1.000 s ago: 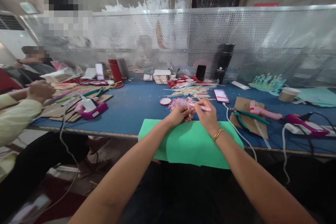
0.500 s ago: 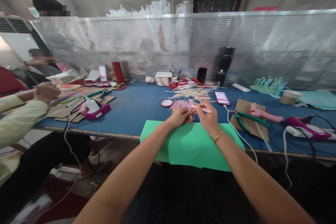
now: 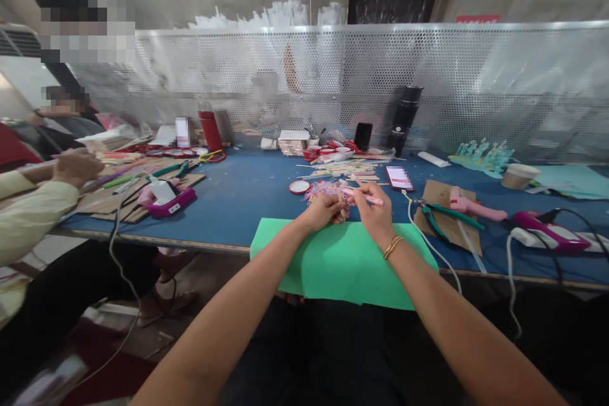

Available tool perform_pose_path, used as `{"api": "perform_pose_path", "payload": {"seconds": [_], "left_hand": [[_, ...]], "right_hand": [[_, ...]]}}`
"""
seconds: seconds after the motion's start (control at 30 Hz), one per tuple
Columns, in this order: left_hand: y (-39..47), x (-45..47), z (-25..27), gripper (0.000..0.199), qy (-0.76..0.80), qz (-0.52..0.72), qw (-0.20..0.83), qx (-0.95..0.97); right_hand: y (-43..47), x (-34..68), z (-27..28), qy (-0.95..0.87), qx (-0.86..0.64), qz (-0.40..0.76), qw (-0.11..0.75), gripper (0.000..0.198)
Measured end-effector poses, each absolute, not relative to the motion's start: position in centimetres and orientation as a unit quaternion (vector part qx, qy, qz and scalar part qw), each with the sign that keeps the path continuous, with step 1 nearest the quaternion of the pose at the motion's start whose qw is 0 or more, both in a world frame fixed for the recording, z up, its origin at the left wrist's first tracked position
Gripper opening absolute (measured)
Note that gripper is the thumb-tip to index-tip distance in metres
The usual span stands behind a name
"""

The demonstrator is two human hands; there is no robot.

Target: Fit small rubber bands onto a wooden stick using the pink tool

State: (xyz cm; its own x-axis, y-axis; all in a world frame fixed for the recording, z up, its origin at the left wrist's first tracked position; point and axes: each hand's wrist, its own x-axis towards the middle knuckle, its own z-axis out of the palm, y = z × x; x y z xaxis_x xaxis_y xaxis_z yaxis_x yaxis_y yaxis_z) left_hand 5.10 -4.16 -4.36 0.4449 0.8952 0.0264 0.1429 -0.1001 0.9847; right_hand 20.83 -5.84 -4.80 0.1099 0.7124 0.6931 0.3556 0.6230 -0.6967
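My right hand [image 3: 375, 212] grips a slim pink pen [image 3: 373, 199], its tip end turned left toward the other hand. Pinched together, the fingers of my left hand [image 3: 324, 210] hold a small pale strip, partly covered and too small to name. Both hands meet above the far edge of a green sheet [image 3: 342, 266], which hangs over the table's front edge. Just beyond them lies a pile of small multicoloured loops [image 3: 321, 190]. A round red-rimmed white lid [image 3: 299, 187] is left of the pile.
Thin sticks [image 3: 342, 169] lie behind the pile. A phone [image 3: 399, 177], teal pliers [image 3: 447, 219], a pink glue gun [image 3: 476, 204] and a cup [image 3: 520, 176] stand to the right. A black bottle [image 3: 405, 120] leans by the mesh screen. A co-worker's hands [image 3: 76, 168] are at left.
The view has shifted slightly, so most things sit a little further left. Both hands keep almost the same pose, with the pink pen still in the right one.
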Motion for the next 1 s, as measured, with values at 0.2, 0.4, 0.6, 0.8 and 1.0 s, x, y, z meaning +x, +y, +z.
{"api": "perform_pose_path", "payload": {"seconds": [0.2, 0.4, 0.6, 0.8, 1.0], "left_hand": [[-4.20, 5.09, -4.38, 0.038, 0.397, 0.347, 0.538, 0.658], [-4.14, 5.06, -4.34, 0.037, 0.399, 0.345, 0.535, 0.661], [-4.17, 5.07, -4.27, 0.037, 0.400, 0.346, 0.538, 0.656], [-4.11, 5.08, -4.24, 0.033, 0.399, 0.344, 0.539, 0.657], [-4.12, 5.12, -4.22, 0.033, 0.410, 0.341, 0.538, 0.653]], "right_hand": [[-6.14, 20.76, -4.50, -0.663, -0.413, 0.137, 0.609, 0.017], [-6.07, 20.75, -4.52, -0.662, -0.405, 0.144, 0.614, 0.016], [-5.95, 20.84, -4.59, -0.654, -0.418, 0.125, 0.618, 0.016], [-5.95, 20.75, -4.58, -0.670, -0.401, 0.137, 0.610, 0.016], [-6.03, 20.86, -4.55, -0.651, -0.417, 0.124, 0.623, 0.018]]}}
